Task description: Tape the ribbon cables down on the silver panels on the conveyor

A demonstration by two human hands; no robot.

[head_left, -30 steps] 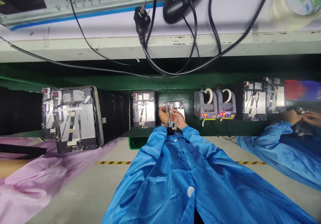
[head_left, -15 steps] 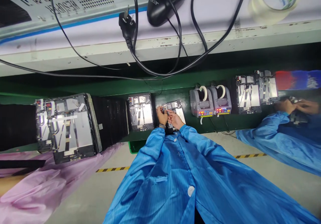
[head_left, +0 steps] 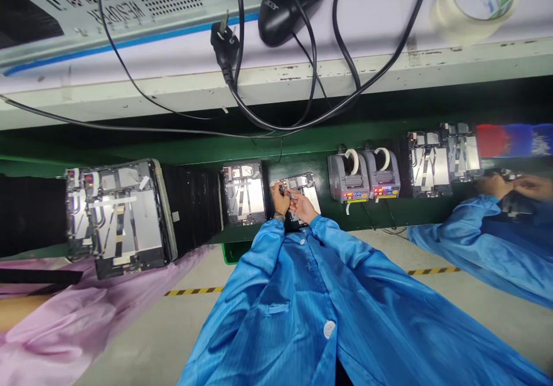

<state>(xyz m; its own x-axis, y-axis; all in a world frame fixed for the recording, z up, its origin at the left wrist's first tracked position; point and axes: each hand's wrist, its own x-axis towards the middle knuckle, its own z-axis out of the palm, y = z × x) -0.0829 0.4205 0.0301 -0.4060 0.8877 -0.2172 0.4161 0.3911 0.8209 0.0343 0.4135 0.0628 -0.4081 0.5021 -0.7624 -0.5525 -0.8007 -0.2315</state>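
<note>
An opened tablet-like device [head_left: 310, 189], with a silvery plate and dark circuit parts, lies slightly turned on the green bench before me. Over its left side is my left hand [head_left: 280, 200], fingers curled closed round something small and dark that I cannot make out. My right hand [head_left: 303, 208] meets it from the right, its thumb and fingers drawn together near the left fingertips; what they pinch is hidden. Both hands cover the lower left of the device. Just left of them lies another opened device [head_left: 244, 193].
Two grey tape dispensers [head_left: 348, 177] stand to the right, with more opened devices [head_left: 430, 164] beyond. A co-worker's blue sleeve [head_left: 458, 224] is at far right. Stacked devices [head_left: 129, 219] and a pink sleeve [head_left: 78, 322] are left. Cables [head_left: 276, 128] hang from the shelf above.
The view has shifted very slightly. Both my hands stay over the same device, with barely any finger movement showing.
</note>
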